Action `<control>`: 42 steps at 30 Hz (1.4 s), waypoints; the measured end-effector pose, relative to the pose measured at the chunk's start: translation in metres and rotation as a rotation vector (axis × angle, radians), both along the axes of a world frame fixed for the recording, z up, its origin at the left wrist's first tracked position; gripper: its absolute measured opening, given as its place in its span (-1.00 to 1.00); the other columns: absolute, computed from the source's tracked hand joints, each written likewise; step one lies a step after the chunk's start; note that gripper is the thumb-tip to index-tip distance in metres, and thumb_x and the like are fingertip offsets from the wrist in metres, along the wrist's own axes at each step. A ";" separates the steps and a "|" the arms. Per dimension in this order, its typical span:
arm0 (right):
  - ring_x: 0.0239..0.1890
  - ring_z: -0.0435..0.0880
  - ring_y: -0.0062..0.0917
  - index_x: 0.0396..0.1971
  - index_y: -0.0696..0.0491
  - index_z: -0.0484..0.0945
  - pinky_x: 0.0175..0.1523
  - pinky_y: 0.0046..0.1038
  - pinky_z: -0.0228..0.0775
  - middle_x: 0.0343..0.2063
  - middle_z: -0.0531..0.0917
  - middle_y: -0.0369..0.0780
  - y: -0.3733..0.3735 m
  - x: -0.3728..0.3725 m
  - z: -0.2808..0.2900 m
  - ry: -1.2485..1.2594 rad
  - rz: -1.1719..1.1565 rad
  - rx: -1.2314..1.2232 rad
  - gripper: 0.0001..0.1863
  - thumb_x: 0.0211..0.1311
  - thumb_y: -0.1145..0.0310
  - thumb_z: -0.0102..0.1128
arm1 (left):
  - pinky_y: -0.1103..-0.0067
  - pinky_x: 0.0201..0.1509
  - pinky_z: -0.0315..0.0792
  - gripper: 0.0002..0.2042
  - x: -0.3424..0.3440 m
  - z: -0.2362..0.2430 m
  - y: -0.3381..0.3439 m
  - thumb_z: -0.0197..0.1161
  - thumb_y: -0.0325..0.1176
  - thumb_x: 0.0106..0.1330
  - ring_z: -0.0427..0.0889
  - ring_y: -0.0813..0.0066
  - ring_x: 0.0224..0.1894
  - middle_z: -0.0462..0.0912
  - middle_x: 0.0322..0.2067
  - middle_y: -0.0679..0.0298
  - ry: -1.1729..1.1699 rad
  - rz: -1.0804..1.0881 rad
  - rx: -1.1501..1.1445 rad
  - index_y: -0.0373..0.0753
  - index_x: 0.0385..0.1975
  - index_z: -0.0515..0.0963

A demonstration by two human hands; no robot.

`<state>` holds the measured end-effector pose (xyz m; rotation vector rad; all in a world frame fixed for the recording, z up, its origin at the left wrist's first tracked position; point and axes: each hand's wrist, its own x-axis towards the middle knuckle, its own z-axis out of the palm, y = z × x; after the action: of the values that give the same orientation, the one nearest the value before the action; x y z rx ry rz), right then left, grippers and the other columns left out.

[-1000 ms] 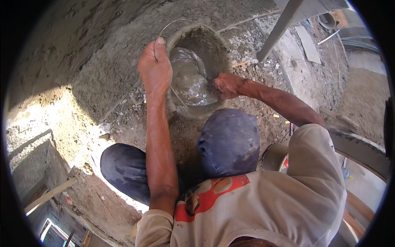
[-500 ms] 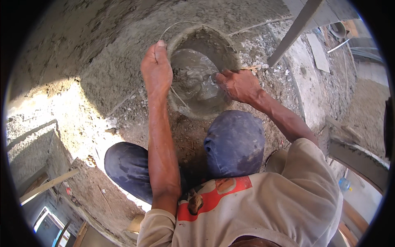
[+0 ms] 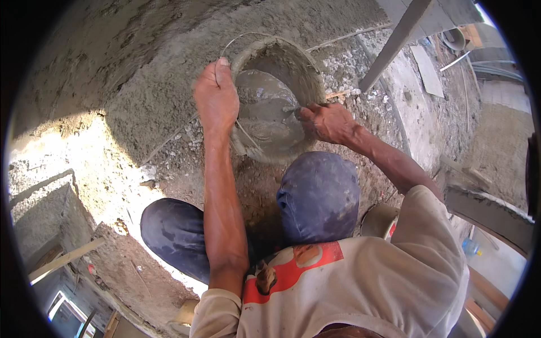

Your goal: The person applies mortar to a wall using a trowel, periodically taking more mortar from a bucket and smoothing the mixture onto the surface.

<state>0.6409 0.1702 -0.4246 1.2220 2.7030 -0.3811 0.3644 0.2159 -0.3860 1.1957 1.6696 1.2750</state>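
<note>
A mortar-caked bucket (image 3: 322, 84) stands before my knees, tilted, with wet grey mortar (image 3: 265, 93) inside. My left hand (image 3: 217, 96) is closed around the thin wire handle (image 3: 242, 35) at the bucket's left side. Over the right part of the opening, my right hand (image 3: 329, 122) is curled into a grip. A short grey mortar-coated end (image 3: 289, 108) shows beside its fingers, at the mortar's surface; what the hand grips is otherwise hidden.
Rough ground with rubble surrounds the bucket. An upright grey post (image 3: 394, 48) stands to the far right, near a flat grey board (image 3: 426, 70). A clear bottle (image 3: 469, 247) lies at the right. A wooden strip (image 3: 67, 259) sits at the lower left.
The mortar's surface has changed shape, with a smoother wet patch at the far side. My right hand has shifted slightly within the bucket's opening. My left hand keeps hold of the wire handle.
</note>
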 end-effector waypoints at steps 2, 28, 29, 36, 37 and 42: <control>-0.28 0.78 0.02 0.04 0.24 0.52 -0.18 -0.09 0.71 -0.25 0.73 0.06 0.008 0.006 0.003 0.000 -0.171 -0.006 -0.49 0.66 0.16 -0.37 | 0.46 -0.37 0.29 -0.61 0.002 0.002 -0.003 0.09 -0.17 0.62 0.26 0.61 -0.49 0.35 -0.61 0.40 0.014 0.000 -0.024 -0.33 -0.43 0.51; -0.28 0.76 0.01 0.07 0.24 0.60 -0.13 -0.03 0.59 -0.34 0.73 0.11 0.014 -0.022 -0.039 0.388 -0.033 -0.454 -0.37 0.42 -0.11 0.27 | 0.30 -0.33 0.30 -0.46 -0.008 0.025 0.007 0.01 0.01 0.63 0.30 0.43 -0.50 0.41 -0.58 0.20 0.094 -0.068 -0.366 -0.40 -0.44 0.49; -0.28 0.76 0.03 0.04 0.19 0.61 -0.13 -0.03 0.59 -0.32 0.73 0.10 0.012 -0.021 -0.036 0.392 -0.082 -0.490 -0.40 0.42 -0.11 0.25 | 0.30 -0.33 0.29 -0.45 -0.010 0.032 0.004 -0.01 0.02 0.64 0.29 0.44 -0.50 0.40 -0.58 0.20 0.024 -0.056 -0.421 -0.39 -0.44 0.49; -0.35 0.77 0.01 0.01 0.01 0.69 -0.19 -0.05 0.66 -0.41 0.76 -0.01 0.009 -0.022 0.061 0.344 -0.070 -0.383 -0.56 0.29 0.01 0.34 | 0.02 -0.13 0.41 -0.45 -0.019 0.066 -0.047 -0.10 0.01 0.64 0.57 -0.41 -0.24 0.61 -0.37 -0.26 0.049 0.209 -0.413 -0.44 -0.27 0.55; -0.39 0.76 0.00 -0.03 0.02 0.71 -0.25 -0.05 0.66 -0.46 0.75 -0.03 0.011 -0.021 0.085 0.392 -0.052 -0.320 -0.59 0.29 0.03 0.34 | 0.02 -0.15 0.40 -0.45 -0.019 0.097 -0.051 -0.09 0.01 0.64 0.60 -0.36 -0.26 0.61 -0.39 -0.24 0.076 0.282 -0.401 -0.44 -0.32 0.51; -0.29 0.78 -0.07 -0.05 -0.01 0.68 -0.13 -0.09 0.69 -0.28 0.75 -0.03 0.019 -0.045 0.205 0.346 0.131 -0.207 -0.63 0.29 0.06 0.32 | 0.12 -0.18 0.41 -0.47 -0.076 0.165 -0.126 0.01 -0.01 0.61 0.59 0.03 -0.36 0.60 -0.46 -0.13 0.016 0.575 -0.478 -0.47 -0.31 0.57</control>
<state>0.5961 0.1895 -0.2196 0.9942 2.9082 -0.9027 0.2882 0.0897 -0.2215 0.4534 2.2611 1.0761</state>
